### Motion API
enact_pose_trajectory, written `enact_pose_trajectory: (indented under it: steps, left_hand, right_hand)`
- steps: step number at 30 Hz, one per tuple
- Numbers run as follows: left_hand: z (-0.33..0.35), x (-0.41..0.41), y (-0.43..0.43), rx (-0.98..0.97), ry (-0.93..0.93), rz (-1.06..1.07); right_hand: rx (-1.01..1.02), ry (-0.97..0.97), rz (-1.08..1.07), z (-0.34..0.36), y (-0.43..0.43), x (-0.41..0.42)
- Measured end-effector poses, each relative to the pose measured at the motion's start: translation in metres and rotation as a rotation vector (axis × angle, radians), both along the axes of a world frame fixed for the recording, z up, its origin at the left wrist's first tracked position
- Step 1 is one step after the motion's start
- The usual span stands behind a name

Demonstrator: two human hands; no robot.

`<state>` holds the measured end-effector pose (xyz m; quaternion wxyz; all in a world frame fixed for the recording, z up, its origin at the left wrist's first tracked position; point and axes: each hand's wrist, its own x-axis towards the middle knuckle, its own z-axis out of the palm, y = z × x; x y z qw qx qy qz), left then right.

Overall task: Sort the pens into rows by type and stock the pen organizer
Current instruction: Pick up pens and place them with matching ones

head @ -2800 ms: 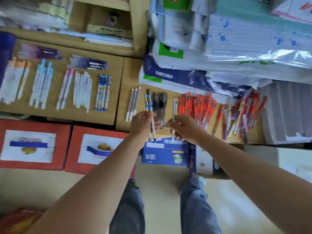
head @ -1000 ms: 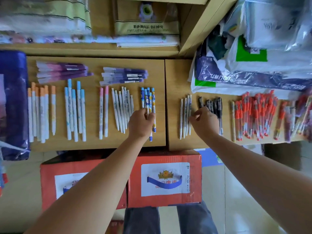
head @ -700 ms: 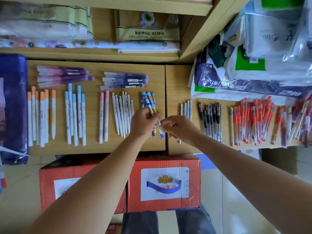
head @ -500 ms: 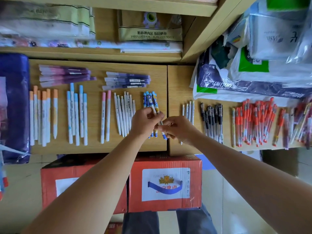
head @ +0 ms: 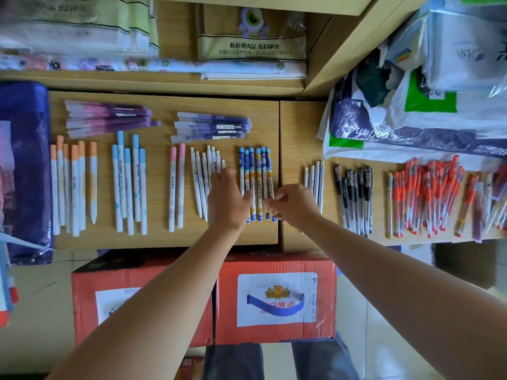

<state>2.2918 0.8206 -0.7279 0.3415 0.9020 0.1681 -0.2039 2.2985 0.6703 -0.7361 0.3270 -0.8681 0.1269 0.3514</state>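
Note:
Pens lie in rows on a wooden shelf [head: 164, 239]: orange-capped [head: 71, 187], light-blue-capped [head: 129, 182], pink-capped [head: 177, 187], plain white [head: 199, 176], and blue patterned pens [head: 259, 165]. Farther right are thin white pens [head: 315, 176], black pens [head: 355, 198] and a heap of red pens [head: 428, 196]. My left hand [head: 226, 198] lies flat with straight fingers over the white pens, its thumb against the left side of the blue row. My right hand [head: 293, 204] has curled fingers that pinch the rightmost blue patterned pen. No pen organizer shows.
Purple pens [head: 109, 116] and dark blue pens [head: 211, 127] lie crosswise at the back. Plastic-wrapped paper packs [head: 411, 111] crowd the right; a blue bag [head: 24, 165] borders the left. Red cartons [head: 277, 297] stand below the shelf edge. Packaged goods [head: 252, 45] fill the upper shelf.
The blue pen that my right hand held at a slant now lies straight in the blue row. My left hand has flattened beside the row.

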Motion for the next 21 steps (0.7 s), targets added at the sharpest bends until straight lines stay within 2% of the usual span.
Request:
enact_pose_trajectory:
  steps: [4, 10, 21]
  left_hand:
    - [0.001, 0.0, 0.0, 0.012, 0.018, -0.024]
    - [0.003, 0.001, -0.002, 0.032, 0.028, -0.041]
    - [0.007, -0.002, 0.003, 0.17, 0.014, -0.065]
  right_hand:
    - [-0.117, -0.095, 0.047, -0.002, 0.005, 0.001]
    - [-0.135, -0.231, -0.017, -0.004, 0.007, 0.007]
    - [-0.132, -0.226, 0.072, -0.005, 0.012, 0.005]
